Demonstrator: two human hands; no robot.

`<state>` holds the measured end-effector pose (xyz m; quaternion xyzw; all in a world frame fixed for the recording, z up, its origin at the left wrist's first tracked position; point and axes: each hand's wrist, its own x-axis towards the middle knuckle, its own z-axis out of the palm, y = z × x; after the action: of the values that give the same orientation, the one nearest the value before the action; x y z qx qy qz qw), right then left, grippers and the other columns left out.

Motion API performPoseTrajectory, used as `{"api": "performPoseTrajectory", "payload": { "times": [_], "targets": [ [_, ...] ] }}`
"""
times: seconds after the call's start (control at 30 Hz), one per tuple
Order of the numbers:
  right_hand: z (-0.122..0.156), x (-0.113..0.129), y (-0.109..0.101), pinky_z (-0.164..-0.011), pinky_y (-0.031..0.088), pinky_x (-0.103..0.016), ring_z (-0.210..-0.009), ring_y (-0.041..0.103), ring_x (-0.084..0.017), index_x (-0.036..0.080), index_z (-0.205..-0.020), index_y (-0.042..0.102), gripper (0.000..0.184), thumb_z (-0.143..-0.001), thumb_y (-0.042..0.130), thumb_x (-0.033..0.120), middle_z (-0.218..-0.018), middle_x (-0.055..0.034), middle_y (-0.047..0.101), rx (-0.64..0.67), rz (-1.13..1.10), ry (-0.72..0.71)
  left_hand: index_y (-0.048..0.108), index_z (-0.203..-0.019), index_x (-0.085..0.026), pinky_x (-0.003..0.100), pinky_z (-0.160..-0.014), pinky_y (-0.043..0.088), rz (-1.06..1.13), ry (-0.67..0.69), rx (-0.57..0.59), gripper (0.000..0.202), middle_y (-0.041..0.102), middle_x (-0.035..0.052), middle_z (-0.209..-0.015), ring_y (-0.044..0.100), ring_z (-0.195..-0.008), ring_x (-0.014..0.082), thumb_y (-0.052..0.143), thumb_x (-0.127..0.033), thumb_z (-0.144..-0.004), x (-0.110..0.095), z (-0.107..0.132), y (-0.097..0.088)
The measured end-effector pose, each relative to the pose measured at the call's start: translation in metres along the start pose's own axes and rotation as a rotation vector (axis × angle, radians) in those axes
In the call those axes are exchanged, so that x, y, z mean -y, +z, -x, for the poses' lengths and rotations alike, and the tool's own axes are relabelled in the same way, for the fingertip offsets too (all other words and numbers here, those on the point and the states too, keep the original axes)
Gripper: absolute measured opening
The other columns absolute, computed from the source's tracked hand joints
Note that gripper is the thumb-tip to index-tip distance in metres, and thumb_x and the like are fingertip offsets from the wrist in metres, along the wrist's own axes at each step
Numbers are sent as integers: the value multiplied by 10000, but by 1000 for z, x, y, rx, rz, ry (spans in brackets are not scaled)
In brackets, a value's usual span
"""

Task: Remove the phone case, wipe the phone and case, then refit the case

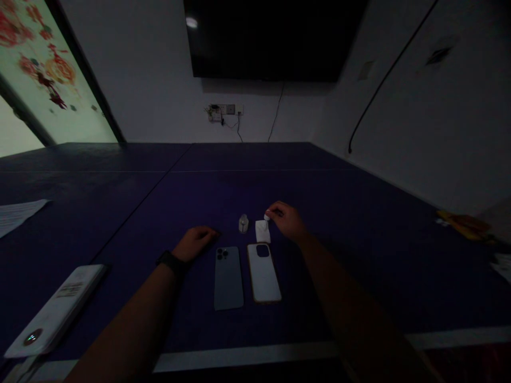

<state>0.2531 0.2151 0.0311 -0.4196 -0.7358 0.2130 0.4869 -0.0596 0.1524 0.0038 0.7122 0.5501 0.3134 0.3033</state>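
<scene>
On the dark blue table a phone lies face down, and a phone case lies just to its right. My left hand rests palm down on the table beside the phone's top corner, fingers curled, holding nothing I can see. My right hand pinches a small white cap or nozzle above a small white cloth or paper. A small clear bottle stands just left of that cloth.
A white flat box lies at the near left edge. A paper sheet sits far left. Yellow items lie at the far right. A dark screen hangs on the wall ahead. The room is dim.
</scene>
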Motion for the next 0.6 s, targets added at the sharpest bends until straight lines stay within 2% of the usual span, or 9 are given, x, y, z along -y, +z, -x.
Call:
{"api": "performPoseTrajectory", "payload": {
  "times": [0.13,0.27,0.43,0.6],
  "targets": [
    [-5,6,-4,-714,505,-332,-755,630,-193,218,-797,661,231,-865,623,435,-810,-38,678,-45,-22,5,766,-915,-190,350,-848,531,10,-4,-3,486,780,82,-1009,697,-944,250,516,-603,-860,1,0,1],
    [-17,22,-6,-758,510,-335,-809,638,-193,219,-868,671,205,-885,613,415,-881,-47,693,-80,-37,-25,768,-927,-190,347,-843,534,23,-5,-7,481,781,82,-1005,701,-934,249,527,-600,-855,1,0,1],
    [-36,43,8,-766,507,-328,-811,637,-183,218,-874,674,169,-894,612,374,-885,-37,689,-35,-60,-81,763,-928,-184,347,-844,536,26,-7,-11,474,778,86,-1013,702,-938,247,523,-587,-861,1,0,1],
    [-45,50,24,-769,502,-321,-823,642,-181,218,-843,669,97,-874,631,302,-876,-33,679,20,-68,-112,766,-940,-183,350,-858,533,25,-6,-1,468,776,88,-1031,702,-944,241,511,-570,-873,1,0,1]
  ]
}}
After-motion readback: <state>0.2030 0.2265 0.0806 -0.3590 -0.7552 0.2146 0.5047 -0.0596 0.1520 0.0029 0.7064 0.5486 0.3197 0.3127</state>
